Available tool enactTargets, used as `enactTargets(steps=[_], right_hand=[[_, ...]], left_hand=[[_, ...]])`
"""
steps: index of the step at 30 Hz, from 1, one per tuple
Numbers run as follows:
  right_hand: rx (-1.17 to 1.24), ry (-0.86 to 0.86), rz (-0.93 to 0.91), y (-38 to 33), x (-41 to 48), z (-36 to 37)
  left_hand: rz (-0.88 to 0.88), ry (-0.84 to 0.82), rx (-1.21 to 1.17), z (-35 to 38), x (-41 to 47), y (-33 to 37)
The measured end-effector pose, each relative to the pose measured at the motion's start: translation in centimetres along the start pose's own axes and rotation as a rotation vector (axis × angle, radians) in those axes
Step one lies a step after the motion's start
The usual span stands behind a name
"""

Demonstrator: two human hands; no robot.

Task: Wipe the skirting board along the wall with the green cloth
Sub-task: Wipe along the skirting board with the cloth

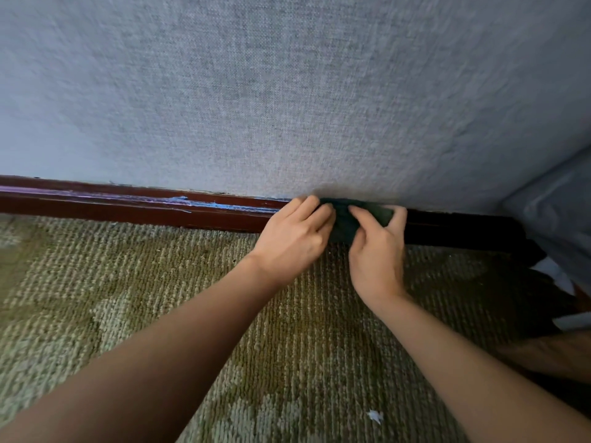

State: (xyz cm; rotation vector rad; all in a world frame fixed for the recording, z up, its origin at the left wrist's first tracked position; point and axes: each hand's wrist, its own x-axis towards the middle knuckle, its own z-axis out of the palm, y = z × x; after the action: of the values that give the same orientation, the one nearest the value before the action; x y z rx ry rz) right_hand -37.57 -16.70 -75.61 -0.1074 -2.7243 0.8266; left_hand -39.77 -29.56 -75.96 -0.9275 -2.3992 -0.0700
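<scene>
Green cloth point(343, 220) bunched vs skirting board point(160, 211), pinched by L hand point(292, 239) + R hand point(377, 251), fingers curled; board runs L-R; unwiped stretch lies left, L hand nearer.

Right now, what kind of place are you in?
Probably a room inside a building, seen from low down near the floor. There is a grey, woven-looking wall, a dark red-brown skirting board along the bottom of it, and greenish looped carpet.
</scene>
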Motion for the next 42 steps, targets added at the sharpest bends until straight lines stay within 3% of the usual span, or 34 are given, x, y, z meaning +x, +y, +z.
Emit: enactTargets(steps=[12, 24, 33, 42], right_hand=[[-0.032, -0.106, -0.06, -0.3, -0.3, 0.5], [0.076, 0.068, -0.013, -0.3, 0.0, 1.0], [0.057, 0.016, -0.011, -0.2, 0.1, 1.2], [-0.004, -0.055, -0.067, -0.6, 0.1, 0.9]], left_hand=[[-0.04, -0.027, -0.043, -0.3, -1.2, -0.3], [0.01, 0.03, -0.087, 0.0, -0.7, -0.4], [-0.042, 0.014, -0.074, 0.2, 0.2, 0.0], [0.02, -0.047, -0.008, -0.5, -0.6, -1.0]])
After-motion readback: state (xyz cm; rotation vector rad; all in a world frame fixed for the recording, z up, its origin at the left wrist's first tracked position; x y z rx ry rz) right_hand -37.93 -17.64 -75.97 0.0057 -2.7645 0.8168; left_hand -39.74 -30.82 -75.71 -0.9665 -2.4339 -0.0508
